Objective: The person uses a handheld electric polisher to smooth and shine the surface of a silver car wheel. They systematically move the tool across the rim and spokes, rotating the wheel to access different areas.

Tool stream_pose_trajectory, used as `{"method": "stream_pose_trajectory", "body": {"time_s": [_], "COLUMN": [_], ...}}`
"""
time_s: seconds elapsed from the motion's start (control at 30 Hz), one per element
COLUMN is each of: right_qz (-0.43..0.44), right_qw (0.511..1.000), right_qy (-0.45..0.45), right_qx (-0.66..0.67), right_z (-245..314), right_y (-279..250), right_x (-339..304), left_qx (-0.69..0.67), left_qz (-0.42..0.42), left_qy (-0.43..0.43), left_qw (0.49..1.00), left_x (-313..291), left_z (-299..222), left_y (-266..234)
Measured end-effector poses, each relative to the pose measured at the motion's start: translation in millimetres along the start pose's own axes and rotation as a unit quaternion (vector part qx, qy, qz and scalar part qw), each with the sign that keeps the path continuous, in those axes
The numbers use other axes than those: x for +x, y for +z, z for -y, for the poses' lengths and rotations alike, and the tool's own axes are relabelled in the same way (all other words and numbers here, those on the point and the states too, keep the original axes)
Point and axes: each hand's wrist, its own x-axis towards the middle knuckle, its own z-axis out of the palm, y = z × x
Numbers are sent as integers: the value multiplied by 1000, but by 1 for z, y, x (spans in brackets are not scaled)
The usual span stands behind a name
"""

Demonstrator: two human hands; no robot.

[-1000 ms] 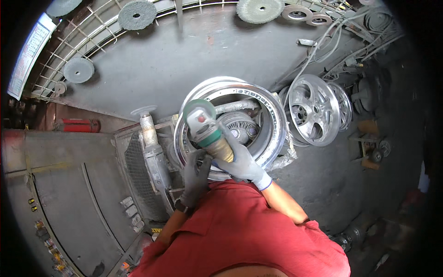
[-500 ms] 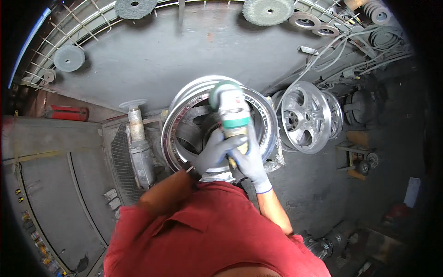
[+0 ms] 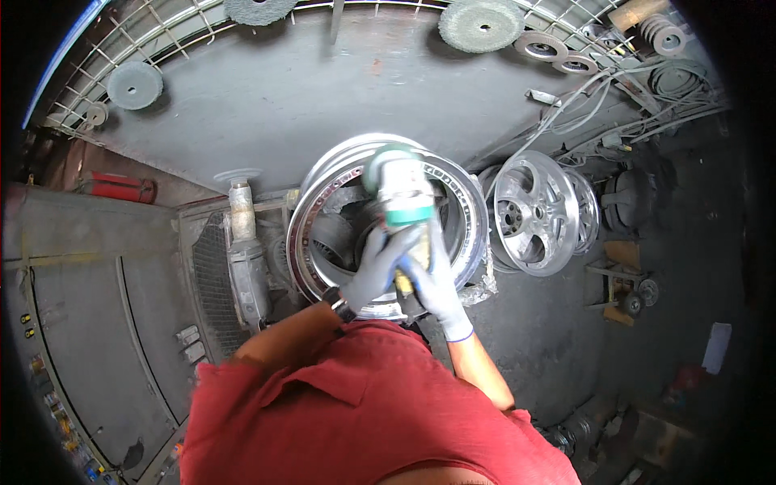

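Note:
Both my hands, in pale grey work gloves, are wrapped round a green and white angle grinder. My left hand grips its body from the left, with a dark watch on that wrist. Lower on the tool, my right hand closes from the right. A green disc guard or disc sits at the grinder's far left end; motion blurs it. Beneath the tool lies a shiny metal wheel rim with small holes round its edge. Whether the disc touches the rim, I cannot tell.
Spoked alloy wheels stand at the right. Grey hoses and cables run along the wall. Round abrasive discs hang from a wire rack at the far side. Left of the rim is a bench polisher or motor, near a red cylinder.
The view has shifted slightly, so the surroundings appear a little moved. Both hands keep hold of the grinder over the rim, and the tool's head has shifted only slightly.

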Motion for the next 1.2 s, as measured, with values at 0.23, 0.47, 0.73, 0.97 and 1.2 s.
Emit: {"method": "stream_pose_trajectory", "body": {"time_s": [0.23, 0.47, 0.73, 0.97, 1.2], "right_qz": [88, -155, 17, 10, -160], "right_qw": [991, 988, 999, 998, 987], "right_qy": [-40, -10, 25, -8, 26], "right_qx": [-97, -18, 28, -67, -3], "right_z": [9, -16, 9, 22, -6], "right_y": [3, -17, 13, 4, -16], "right_x": [10, -17, 3, 6, -21], "left_qx": [-120, 120, -14, 17, 82], "left_qz": [-138, 117, -28, -46, 103], "left_qy": [-28, -26, -19, -61, -93], "left_qw": [983, 985, 999, 997, 987], "left_x": [-28, 35, -9, -6, 32], "left_z": [2, 3, -15, -12, -12], "left_y": [1, 35, -5, -7, 41]}}
